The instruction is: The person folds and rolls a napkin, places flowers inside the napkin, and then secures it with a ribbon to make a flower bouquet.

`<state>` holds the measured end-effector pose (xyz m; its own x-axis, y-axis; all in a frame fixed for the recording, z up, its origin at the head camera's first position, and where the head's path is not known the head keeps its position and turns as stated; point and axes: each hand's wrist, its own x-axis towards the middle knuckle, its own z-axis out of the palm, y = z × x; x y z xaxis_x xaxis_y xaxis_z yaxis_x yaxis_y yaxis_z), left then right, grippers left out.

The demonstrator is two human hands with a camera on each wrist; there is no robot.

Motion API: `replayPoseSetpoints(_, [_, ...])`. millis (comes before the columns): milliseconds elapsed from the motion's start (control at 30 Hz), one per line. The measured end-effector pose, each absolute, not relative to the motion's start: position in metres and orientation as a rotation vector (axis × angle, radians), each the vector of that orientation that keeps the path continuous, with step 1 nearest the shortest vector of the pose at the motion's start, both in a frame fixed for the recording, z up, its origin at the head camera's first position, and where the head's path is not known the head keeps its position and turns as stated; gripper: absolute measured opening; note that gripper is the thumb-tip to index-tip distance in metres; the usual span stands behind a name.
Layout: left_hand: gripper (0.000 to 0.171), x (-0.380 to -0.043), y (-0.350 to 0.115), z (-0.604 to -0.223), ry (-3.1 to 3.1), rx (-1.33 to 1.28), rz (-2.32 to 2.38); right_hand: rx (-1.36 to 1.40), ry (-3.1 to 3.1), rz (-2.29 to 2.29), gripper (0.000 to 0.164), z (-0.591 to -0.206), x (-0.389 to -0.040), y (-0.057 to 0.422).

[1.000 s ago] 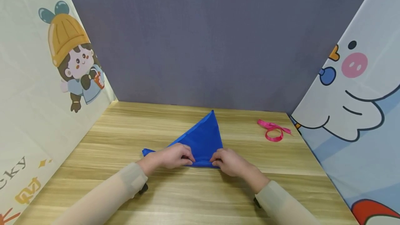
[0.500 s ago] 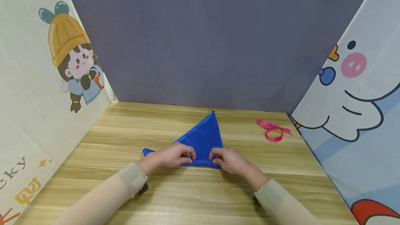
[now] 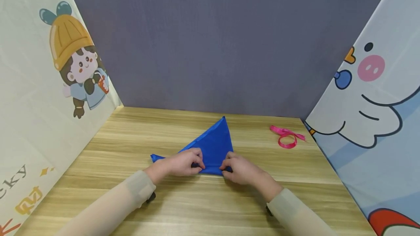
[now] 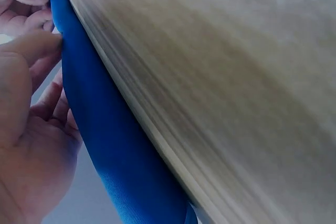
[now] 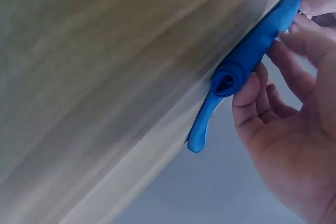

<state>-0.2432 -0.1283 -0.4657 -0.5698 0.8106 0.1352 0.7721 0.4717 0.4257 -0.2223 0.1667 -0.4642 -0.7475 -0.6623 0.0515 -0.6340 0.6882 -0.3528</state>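
Observation:
A blue cloth (image 3: pixel 214 141) lies on the table, its far part a flat triangle pointing away and its near edge rolled up. In the right wrist view the end of the roll (image 5: pixel 229 81) shows as a spiral. My left hand (image 3: pixel 185 162) pinches the roll left of the middle with thumb and fingertips. Close by on the right, my right hand (image 3: pixel 241 169) pinches the same roll near its right end. A thin blue tail of the cloth sticks out past my left wrist. In the left wrist view the roll (image 4: pixel 100 114) runs along under the fingers.
A loop of pink ribbon (image 3: pixel 287 137) lies at the back right of the wooden table (image 3: pixel 210 207). A grey-purple panel (image 3: pixel 210 43) stands behind, with cartoon-printed panels at the left and right.
Both hands shift slightly along the rolled edge, fingers loosening and regripping. The near edge of the cloth has moved a little away from me, and less flat cloth shows.

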Motion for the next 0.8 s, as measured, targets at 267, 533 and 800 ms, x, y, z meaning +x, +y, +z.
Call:
replayPoseSetpoints(267, [0.018,-0.2424,-0.1290,-0.4651,2.593,1.394,0.659,-1.117,2.781,-0.562,0.017,-0.4651,-0.2225,0.1698])
replayPoseSetpoints(533, [0.016,-0.2436,-0.1296,-0.4650,2.556,1.425,0.664,-1.179,2.808,-0.564,0.011,-0.4652,-0.2240,0.1686])
replayPoseSetpoints(800, [0.017,-0.2434,-0.1308,-0.4660,2.532,1.399,0.687,-1.126,2.785,-0.608,0.012,-0.4664,-0.2257,0.1694])
